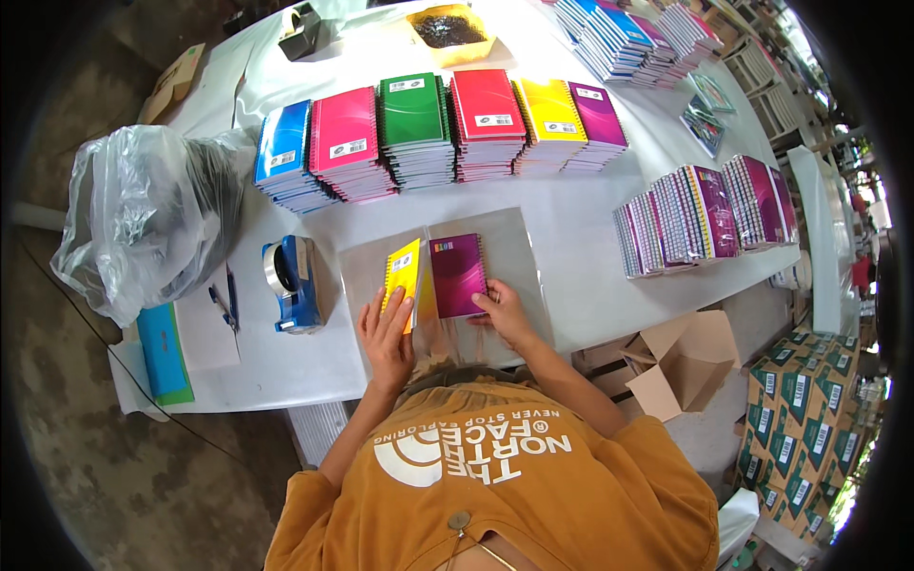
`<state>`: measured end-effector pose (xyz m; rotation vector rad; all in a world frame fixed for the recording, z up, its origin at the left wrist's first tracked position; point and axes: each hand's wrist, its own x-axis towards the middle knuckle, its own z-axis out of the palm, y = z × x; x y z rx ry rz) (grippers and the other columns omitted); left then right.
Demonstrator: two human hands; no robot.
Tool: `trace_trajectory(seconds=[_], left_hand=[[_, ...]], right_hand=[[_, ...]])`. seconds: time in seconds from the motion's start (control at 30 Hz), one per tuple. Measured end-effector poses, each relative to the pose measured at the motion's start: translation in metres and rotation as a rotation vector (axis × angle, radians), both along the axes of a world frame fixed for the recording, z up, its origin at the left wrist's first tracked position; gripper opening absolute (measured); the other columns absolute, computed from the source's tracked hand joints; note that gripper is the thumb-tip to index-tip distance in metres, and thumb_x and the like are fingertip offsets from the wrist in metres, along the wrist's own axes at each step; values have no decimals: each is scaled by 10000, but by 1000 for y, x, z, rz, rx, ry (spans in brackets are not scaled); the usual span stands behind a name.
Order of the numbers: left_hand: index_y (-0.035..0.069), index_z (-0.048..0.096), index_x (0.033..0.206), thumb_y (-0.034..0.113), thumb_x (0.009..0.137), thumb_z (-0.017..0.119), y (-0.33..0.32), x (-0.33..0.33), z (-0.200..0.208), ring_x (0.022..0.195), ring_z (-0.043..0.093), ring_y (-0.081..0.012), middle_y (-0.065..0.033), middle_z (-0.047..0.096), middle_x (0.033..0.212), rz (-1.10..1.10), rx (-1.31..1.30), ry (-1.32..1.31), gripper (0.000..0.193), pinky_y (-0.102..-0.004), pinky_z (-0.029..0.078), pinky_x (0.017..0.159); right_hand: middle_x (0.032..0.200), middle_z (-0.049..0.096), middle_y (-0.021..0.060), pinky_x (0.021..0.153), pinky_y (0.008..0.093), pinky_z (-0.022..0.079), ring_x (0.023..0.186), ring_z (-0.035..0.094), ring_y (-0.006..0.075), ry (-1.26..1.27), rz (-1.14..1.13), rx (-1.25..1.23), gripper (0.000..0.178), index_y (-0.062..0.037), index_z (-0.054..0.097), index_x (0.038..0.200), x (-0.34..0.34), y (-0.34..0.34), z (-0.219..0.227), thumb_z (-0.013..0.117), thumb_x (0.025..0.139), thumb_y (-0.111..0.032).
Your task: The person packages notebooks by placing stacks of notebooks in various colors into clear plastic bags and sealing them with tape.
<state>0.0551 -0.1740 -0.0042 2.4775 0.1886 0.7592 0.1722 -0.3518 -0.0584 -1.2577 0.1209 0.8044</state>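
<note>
My left hand (387,333) holds a yellow spiral notebook (402,265), its fingers laid across the lower part of the cover and the book tilted. Just to the right is a purple spiral notebook (457,274); my right hand (501,314) grips its lower right corner, thumb on the cover. Both notebooks are over clear plastic sheets or bags (522,249) spread at the table's near edge. How far the fingers reach beneath each book is hidden.
Stacks of notebooks in blue, pink, green, red (487,100), yellow and purple line the table behind. More notebooks (681,219) stand at right. On the left are a blue tape dispenser (297,285), scissors (227,303) and a bulky plastic bag (143,219). An open carton (690,366) sits below the right edge.
</note>
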Motion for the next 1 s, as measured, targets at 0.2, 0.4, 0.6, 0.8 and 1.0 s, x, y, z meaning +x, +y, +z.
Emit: trace_trajectory(seconds=[0.2,0.4,0.6,0.8,1.0], left_hand=[[167,619,1156,46,772,622,-5,12,23,1220,477,-290,-78,571,1257,-80,138,-47,402,-449,279,1030],[126,380,1384,382,843,605,-4,-5,-17,1362,253,-316,-162,288,1466,-25,86,407,639,-486,166,1092],[23,209,1440,507,903,424,28,12,-44,1403,126,-343,-199,192,1498,52,82,527,755,-497,56,1119],[57,363,1368,448,885,487,32,26,-40,1381,197,-340,-182,280,1465,48,165,472,633,-484,109,1115],[76,473,1222,350,833,602,31,23,-35,1340,284,-341,-161,394,1401,86,49,338,493,-477,166,1096]], right_hand=[[978,625,99,646,318,561,829,637,190,-59,139,-162,322,-7,519,1153,-7,13,26,591,890,-179],[1245,525,175,917,478,400,1134,498,352,-788,553,-904,664,-61,469,1290,-3,3,66,623,804,-487],[1477,284,100,1081,464,194,1371,226,292,-1261,505,-825,779,-126,384,1383,-10,-24,14,630,770,-538],[1462,324,81,1080,455,197,1368,242,280,-1342,423,-881,716,-134,419,1355,-12,-21,2,606,791,-534],[1405,414,57,1081,467,197,1355,275,267,-1345,342,-770,491,-219,559,1212,-12,-21,3,614,806,-489]])
